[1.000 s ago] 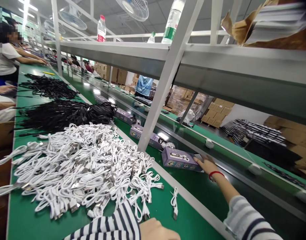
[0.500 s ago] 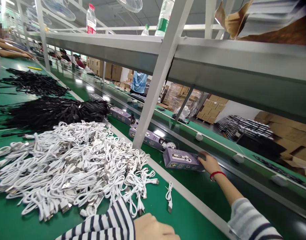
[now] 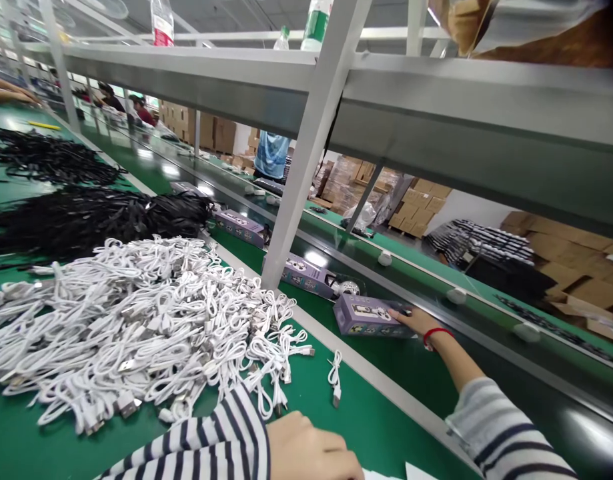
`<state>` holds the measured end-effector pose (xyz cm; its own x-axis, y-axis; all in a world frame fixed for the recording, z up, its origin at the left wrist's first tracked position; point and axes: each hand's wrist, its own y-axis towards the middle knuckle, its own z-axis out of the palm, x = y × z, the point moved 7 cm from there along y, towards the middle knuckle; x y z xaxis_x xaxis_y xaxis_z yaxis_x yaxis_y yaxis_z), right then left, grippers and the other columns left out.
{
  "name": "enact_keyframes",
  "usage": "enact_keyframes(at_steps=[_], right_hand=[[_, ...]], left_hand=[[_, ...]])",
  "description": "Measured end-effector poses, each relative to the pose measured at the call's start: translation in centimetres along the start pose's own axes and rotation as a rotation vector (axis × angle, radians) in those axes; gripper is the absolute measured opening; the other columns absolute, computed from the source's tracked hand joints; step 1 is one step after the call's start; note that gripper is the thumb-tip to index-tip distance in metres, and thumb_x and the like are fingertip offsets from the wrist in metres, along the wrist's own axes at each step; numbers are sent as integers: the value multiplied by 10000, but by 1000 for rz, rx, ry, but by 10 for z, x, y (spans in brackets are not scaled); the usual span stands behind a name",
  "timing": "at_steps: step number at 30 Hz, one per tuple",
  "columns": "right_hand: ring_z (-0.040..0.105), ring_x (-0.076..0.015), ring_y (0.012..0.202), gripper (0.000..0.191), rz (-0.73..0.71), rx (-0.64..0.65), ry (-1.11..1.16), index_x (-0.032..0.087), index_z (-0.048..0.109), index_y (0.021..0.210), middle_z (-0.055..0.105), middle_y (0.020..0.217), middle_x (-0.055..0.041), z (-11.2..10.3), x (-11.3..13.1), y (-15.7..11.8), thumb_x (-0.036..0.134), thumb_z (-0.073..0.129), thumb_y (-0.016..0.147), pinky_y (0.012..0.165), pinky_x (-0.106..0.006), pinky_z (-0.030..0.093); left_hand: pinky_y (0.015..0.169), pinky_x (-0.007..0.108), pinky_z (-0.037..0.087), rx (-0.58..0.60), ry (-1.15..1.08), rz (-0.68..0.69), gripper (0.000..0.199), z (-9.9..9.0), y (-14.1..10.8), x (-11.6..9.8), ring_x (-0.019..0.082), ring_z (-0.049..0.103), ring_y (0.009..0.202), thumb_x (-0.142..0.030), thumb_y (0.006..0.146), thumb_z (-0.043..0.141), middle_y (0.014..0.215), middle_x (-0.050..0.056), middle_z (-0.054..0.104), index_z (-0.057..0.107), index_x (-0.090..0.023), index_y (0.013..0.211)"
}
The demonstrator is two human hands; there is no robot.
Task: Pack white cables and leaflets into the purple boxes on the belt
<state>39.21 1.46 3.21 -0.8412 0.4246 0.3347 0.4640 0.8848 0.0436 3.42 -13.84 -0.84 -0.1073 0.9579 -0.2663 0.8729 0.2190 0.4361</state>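
Note:
My right hand (image 3: 415, 321), with a red string bracelet at the wrist, grips the near end of a purple printed carton (image 3: 369, 317) on the dark green belt. Its thumb and fingers lie over the carton's top and end. Low in the view, my left hand (image 3: 313, 450) is over the green table, knuckles up and fingers bent together. The bottom edge cuts off its fingertips, so what they hold is hidden. White paper edges (image 3: 417, 472) show beside it. One bundled white USB cable (image 3: 335, 379) lies apart from a large heap of such cables (image 3: 151, 327).
Piles of black straps (image 3: 96, 217) lie beyond the cables. More purple cartons (image 3: 306, 275) stand along the belt, one with a round white part at its end. A slanted white post (image 3: 306, 153) and overhead shelf (image 3: 466, 100) frame the belt. Co-workers are farther off.
The cartons have shifted slightly right along the belt, relative to the post. My right fingers have come farther over the carton's top. White paper edges now appear beside my left hand.

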Motion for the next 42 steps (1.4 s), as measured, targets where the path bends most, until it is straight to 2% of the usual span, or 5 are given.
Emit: enact_keyframes(at_steps=[15,24,30,36,42], right_hand=[[477,-356,1202,564,-113,-310,-51,36,501,1236,532,1261,-249,-34,6,-75,423,509,826,981,-460,398],[496,-275,1160,523,-716,261,-30,153,499,1280,526,1258,-144,46,140,-217,369,633,822,1007,-418,406],[548,-244,1009,538,-765,151,-148,241,368,1402,533,1127,-114,64,146,-208,132,461,883,886,-416,473],[584,-216,817,89,-720,138,-76,170,563,920,595,900,-77,68,154,-201,172,484,879,748,-339,489],[615,-257,963,290,-581,-183,-150,160,564,1104,663,1069,-113,3,116,-132,95,422,859,827,-348,455]], left_hand=[[562,267,364,71,-49,-7,206,-15,2,-8,129,628,680,-283,878,478,939,-64,672,489,-298,1083],[675,275,454,20,-124,-218,270,-25,5,2,192,650,827,-261,910,417,1000,-1,669,397,-244,1178],[585,234,391,37,-197,-223,239,-29,8,12,157,625,706,-362,976,347,886,-33,665,471,-291,1168],[662,261,403,-78,-308,-328,220,-40,4,15,168,592,751,-259,953,305,878,4,615,438,-235,1126],[627,267,403,-127,-418,-479,149,-30,2,34,152,559,670,-304,982,274,775,-11,580,360,-203,1050]])
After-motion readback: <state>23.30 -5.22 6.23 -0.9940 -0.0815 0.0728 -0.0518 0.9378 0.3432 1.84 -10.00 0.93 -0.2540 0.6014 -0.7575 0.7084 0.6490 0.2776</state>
